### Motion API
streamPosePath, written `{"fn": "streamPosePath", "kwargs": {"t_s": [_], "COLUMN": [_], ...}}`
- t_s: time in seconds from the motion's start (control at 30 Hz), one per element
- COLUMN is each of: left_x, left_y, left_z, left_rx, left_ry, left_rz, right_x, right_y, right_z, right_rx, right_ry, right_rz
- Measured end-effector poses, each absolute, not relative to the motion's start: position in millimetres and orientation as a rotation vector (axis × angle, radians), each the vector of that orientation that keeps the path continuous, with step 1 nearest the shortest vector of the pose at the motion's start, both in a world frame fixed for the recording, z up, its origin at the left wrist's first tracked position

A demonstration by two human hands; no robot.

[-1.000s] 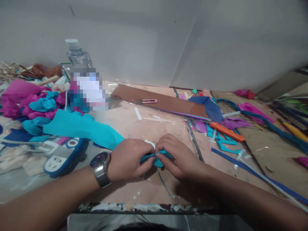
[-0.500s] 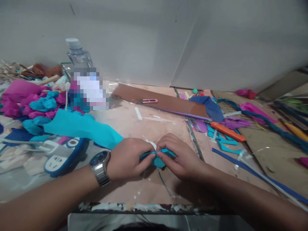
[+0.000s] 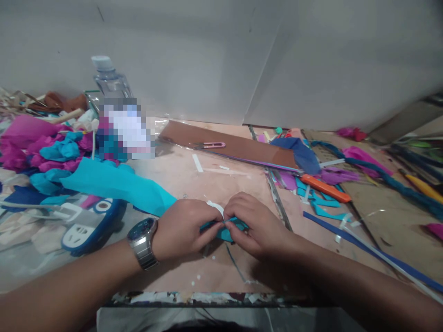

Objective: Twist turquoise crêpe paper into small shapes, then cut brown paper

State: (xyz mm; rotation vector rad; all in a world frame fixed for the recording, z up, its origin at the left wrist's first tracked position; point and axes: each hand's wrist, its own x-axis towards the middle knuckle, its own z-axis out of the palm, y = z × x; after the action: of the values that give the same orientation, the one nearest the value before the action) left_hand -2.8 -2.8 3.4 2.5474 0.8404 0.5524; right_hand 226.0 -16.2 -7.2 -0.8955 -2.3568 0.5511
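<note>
Compared with the earlier frame, the small teal piece (image 3: 225, 235) has changed its position a little between the fingers, and less of it shows below them; the two hands have almost not moved. Left hand (image 3: 188, 228) pinches this piece between thumb and finger, and right hand (image 3: 256, 226) pinches it also, with the fingertips of both hands meeting. The piece is above the near middle part of the desk (image 3: 173, 170). Just behind the fingertips is a white piece (image 3: 215, 207); I cannot tell if it is held. A watch (image 3: 141, 235) is on the left wrist.

On the left side, a long turquoise strip (image 3: 121, 182) goes from the crumpled coloured pieces (image 3: 20, 131) towards the left hand, and near it lies a blue and white device (image 3: 92, 226). A clear bottle (image 3: 112, 85) stands upright behind. Farther back, a pink thread snipper (image 3: 214, 145) rests on the brown sheet (image 3: 256, 150). To the right are an orange cutter (image 3: 325, 188), turquoise scraps (image 3: 327, 212) and a narrow blue strip (image 3: 332, 229).
</note>
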Motion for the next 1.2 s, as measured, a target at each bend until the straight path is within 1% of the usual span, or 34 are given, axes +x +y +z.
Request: {"fn": "streamPosePath", "kwargs": {"t_s": [0.1,0.2,0.5,0.73,1.0,1.2], "left_x": [-2,-3,-5,-7,-6,-6], "left_y": [-4,-4,0,0,4,4], "left_z": [0,0,1,7,6,11], "left_rx": [2.629,2.627,2.583,2.532,2.345,2.269], "left_ry": [0.854,0.869,0.913,0.917,0.989,0.953], "left_rz": [0.558,0.556,0.459,0.426,0.384,0.413], "right_x": [225,225,227,230,232,233], "right_y": [-18,-18,-16,-14,-10,-10], "right_z": [-8,-8,-5,-5,-2,-1], "right_rx": [-0.943,-0.978,-0.943,-0.992,-0.932,-0.948], "right_ry": [-2.299,-2.244,-2.286,-2.279,-2.345,-2.33], "right_rz": [0.691,0.763,0.731,0.768,0.57,0.526]}}
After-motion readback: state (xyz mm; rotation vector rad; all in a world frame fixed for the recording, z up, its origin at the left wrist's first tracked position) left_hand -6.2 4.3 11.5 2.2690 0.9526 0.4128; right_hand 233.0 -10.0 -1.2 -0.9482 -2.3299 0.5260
